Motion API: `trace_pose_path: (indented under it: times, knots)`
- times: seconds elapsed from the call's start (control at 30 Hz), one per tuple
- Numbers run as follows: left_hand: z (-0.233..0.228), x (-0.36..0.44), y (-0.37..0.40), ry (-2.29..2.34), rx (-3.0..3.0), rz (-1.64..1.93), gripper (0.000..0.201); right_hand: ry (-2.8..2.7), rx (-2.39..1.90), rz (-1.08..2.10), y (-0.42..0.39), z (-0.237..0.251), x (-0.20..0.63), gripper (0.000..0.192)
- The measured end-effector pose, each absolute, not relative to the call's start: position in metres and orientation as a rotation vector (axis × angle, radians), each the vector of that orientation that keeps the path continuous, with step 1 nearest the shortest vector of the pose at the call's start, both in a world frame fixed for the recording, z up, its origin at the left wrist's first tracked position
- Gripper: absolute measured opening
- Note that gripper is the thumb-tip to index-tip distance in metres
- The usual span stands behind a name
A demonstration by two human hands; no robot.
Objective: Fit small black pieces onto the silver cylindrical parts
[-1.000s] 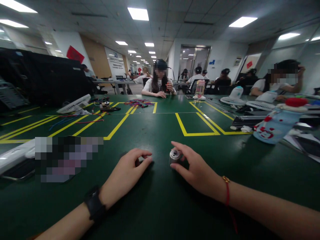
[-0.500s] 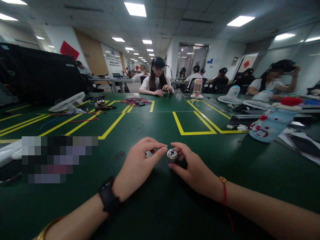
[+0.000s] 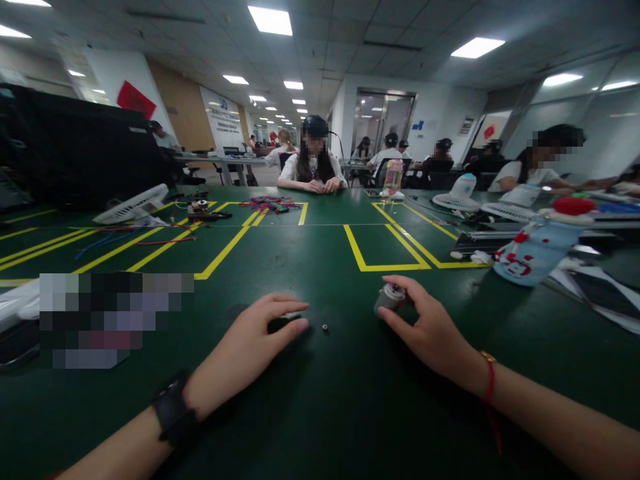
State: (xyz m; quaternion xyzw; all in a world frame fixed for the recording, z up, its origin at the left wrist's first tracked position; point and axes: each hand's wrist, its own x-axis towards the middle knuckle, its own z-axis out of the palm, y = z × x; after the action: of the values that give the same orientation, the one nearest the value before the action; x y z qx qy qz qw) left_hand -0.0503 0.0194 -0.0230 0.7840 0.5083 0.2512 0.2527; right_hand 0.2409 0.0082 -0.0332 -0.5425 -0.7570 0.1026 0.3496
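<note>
Two bare forearms enter from the bottom edge of the frame onto a dark green table mat [image 3: 320,413]. Lower centre, the left hand [image 3: 250,347], a black watch [image 3: 173,417] on its wrist, lies palm down, its fingers curled loosely together over something dark that they hide; whether they grip it cannot be told. Just right of its fingertips a tiny dark ring-shaped part [image 3: 325,327] lies loose on the mat. Right of centre, the right hand [image 3: 430,330], with a red cord bracelet [image 3: 489,381] at the wrist, has thumb and fingers closed around a small metal cylinder [image 3: 389,297], probably a small motor, tilted just above the mat. It looks rigid, smooth and light for one hand, likely to slip or roll, and is best pinched round its barrel. A pixelated patch covers objects at the left edge. Farther back, yellow tape lines [image 3: 385,250] mark out boxes; a blue bottle with a red cap [image 3: 537,247] lies at the right, a white fan [image 3: 131,205] and loose coloured wires [image 3: 273,203] at upper left. At the far side, seated people with blurred faces work at the tables; their items are too small to make out.
</note>
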Motion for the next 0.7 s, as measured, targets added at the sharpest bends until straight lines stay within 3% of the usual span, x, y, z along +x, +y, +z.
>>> trace_pose_path:
  times: [0.23, 0.7]
  knots:
    - [-0.025, -0.079, 0.018, 1.472, 1.945, 0.674, 0.036, -1.812, -1.753, -0.036, 0.004, -0.04, 0.319, 0.053]
    - [-0.029, -0.08, 0.018, 1.438, 1.915, 0.641, 0.036, -1.628, -2.036, -0.059, 0.011, -0.041, 0.351, 0.06]
